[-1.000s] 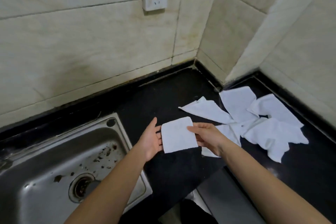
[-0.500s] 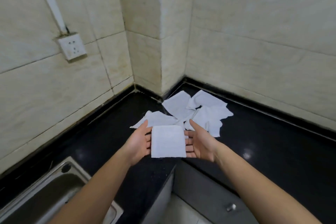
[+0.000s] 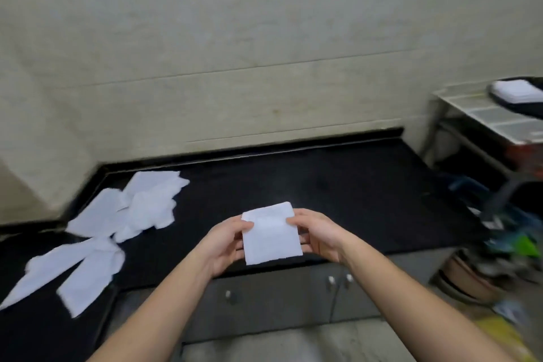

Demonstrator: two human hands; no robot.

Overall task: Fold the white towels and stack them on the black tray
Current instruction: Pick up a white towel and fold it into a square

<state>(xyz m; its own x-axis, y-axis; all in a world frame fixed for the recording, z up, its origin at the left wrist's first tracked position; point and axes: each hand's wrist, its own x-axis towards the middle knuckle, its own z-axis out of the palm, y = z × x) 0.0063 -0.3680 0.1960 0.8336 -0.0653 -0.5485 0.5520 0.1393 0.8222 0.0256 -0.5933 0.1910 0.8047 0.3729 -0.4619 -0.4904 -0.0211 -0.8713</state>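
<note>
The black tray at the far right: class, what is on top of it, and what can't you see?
On the black tray lies a stack of folded white towels. How many it holds is too blurred to tell, and the tray's right part runs out of frame.

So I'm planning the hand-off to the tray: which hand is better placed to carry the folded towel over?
Right hand, probably. The black tray with stacked towels sits far right, on that hand's side. Both hands hold the folded towel; the left hand would need to cross over.

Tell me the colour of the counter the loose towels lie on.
Black, glossy counter; it shows best in the head view, the only one.
</note>
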